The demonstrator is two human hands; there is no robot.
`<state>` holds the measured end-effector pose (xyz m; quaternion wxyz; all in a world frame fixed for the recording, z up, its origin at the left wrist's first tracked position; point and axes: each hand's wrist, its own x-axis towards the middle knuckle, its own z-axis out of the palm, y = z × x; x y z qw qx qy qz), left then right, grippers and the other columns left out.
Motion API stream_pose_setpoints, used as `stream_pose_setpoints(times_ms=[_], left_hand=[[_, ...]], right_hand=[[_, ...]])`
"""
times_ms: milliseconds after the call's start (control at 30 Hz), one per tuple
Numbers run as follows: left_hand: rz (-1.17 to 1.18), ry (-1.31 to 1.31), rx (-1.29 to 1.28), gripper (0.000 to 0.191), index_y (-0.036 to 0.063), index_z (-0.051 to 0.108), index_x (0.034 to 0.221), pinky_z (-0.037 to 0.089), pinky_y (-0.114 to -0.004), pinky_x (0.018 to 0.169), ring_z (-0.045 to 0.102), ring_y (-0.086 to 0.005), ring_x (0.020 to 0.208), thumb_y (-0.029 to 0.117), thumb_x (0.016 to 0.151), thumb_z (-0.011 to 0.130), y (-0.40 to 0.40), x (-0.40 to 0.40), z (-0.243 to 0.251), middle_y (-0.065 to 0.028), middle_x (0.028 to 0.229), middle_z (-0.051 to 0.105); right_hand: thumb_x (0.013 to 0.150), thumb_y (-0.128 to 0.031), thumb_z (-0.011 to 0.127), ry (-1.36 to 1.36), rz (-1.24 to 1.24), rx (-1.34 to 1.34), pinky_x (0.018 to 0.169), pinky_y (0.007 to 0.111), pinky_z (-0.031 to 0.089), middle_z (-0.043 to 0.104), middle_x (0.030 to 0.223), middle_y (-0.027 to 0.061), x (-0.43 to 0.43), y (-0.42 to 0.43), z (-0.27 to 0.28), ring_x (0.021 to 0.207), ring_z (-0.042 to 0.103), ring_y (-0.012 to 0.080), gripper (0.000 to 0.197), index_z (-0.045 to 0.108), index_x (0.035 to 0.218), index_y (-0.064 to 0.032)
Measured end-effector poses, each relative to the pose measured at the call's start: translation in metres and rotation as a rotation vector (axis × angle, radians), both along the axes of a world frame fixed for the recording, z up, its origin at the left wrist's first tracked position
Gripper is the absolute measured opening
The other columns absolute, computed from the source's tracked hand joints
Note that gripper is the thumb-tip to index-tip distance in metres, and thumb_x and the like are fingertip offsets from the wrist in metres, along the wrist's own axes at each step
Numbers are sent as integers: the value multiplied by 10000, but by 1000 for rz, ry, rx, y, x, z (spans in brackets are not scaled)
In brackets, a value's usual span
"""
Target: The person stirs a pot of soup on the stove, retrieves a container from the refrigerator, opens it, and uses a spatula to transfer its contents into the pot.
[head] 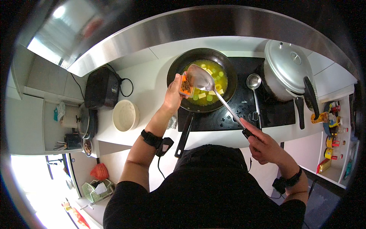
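My left hand (172, 96) grips a small orange container (186, 91) with dark brown contents, tipped at the left side of a frying pan (233, 78). In my right hand (266, 144) is the black handle of a metal spatula (203, 80). The spatula's blade lies over the pan, against or close to the container's opening; contact cannot be told. Yellowish broth (213, 98) fills the pan, with pale tofu-like cubes (202, 95) and round green slices (209, 98) in it. The pan's black handle (184, 136) points towards me.
Right of the pan, a metal ladle (254, 82) rests on the black cooktop (237, 121). Beyond it stands a pressure cooker (281, 71) with handles jutting forward. A cream bowl (125, 116) and a black appliance (101, 88) are at the left. The metal range hood (200, 23) hangs above.
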<state>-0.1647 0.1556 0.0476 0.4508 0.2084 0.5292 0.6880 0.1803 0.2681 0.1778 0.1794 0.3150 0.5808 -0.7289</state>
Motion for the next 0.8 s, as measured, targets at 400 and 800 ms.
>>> stream_pose_setpoints(times_ms=[400,800], left_hand=[[-168,-130,-216,548,3,526,1287,561,-363,854,646,-234,1028,480,1035,431,-13,-4,13,-146,1138,618],[-144,-266,-116,511,4,493,1307,580,-365,845,632,-264,1023,438,1053,399,-11,-7,10,-151,1159,596]], right_hand=[[1036,-446,474,-66,17,-174,395,202,254,309,580,-66,7,23,14,475,304,55,606,202,1572,-373],[1037,-436,478,16,-42,-254,370,195,210,297,557,-72,6,24,2,434,253,38,626,191,1581,-318]])
